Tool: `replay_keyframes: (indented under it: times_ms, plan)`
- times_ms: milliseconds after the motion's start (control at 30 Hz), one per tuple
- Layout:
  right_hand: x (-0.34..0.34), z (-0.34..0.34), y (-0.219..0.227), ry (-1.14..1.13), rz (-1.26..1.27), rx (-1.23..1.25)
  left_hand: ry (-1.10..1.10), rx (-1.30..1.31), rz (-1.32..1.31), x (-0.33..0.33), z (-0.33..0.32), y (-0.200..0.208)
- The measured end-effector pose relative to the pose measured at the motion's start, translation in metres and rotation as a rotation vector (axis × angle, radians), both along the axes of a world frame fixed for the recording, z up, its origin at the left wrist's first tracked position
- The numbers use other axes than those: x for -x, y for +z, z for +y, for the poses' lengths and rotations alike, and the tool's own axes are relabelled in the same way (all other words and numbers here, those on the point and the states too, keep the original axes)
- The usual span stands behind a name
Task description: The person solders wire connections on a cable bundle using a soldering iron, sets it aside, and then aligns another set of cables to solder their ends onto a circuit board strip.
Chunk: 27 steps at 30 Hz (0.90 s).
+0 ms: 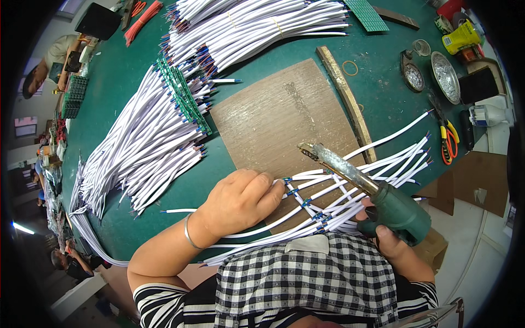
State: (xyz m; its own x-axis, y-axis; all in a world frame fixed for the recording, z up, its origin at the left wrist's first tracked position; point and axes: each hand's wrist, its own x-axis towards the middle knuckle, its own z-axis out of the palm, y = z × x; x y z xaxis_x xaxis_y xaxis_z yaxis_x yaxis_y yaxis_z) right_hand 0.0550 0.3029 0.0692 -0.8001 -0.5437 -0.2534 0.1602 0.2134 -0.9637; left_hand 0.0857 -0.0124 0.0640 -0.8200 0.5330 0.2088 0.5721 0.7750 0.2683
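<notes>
My right hand [385, 232] grips the green handle of a soldering iron [377, 191], whose crusted metal tip points up-left over a brown wooden board [273, 115]. My left hand [240, 199] lies knuckles up on a bunch of white cables [350, 186] with stripped blue and red ends. Its fingertips press the cable ends on the board's near edge. The cables fan out to the right across the green table [126, 71], under the iron.
Big bundles of white cables [147, 142] lie left, more [257, 27] at the top, with green circuit strips [183, 98] between. A wooden strip [344, 93], metal dishes [445, 76], orange-handled cutters [448, 142] and a yellow tool [462, 35] sit right. Other people work at the far left.
</notes>
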Motion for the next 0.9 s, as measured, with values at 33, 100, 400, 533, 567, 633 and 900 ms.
replay_keyframes:
  times_ms: [33, 100, 400, 533, 567, 633, 900]
  plan:
    - [-0.001, -0.004, 0.001, -0.094, -0.084, 0.041, 0.01, -0.005, -0.026, -0.001, 0.0, 0.001]
    - [0.003, -0.011, 0.002, -0.189, -0.168, 0.082, 0.057, -0.119, -0.096, -0.003, 0.001, 0.004]
    - [0.029, -0.06, -0.007, 0.023, -0.373, 0.517, 0.49, -0.413, -0.702, -0.009, 0.004, 0.009]
    - [0.037, -0.064, -0.001, -0.112, -0.368, 0.612, 0.41, -0.191, -0.445, -0.002, 0.004, 0.008]
    - [0.04, -0.063, 0.0, -0.228, -0.345, 0.669, 0.388, -0.197, -0.44, 0.003, 0.007, 0.005]
    - [0.044, -0.058, 0.0, -0.333, -0.305, 0.662, 0.271, -0.213, -0.27, 0.017, 0.017, -0.003]
    - [0.041, -0.05, -0.006, -0.337, -0.34, 0.7, 0.21, -0.11, -0.33, 0.044, 0.031, -0.007]
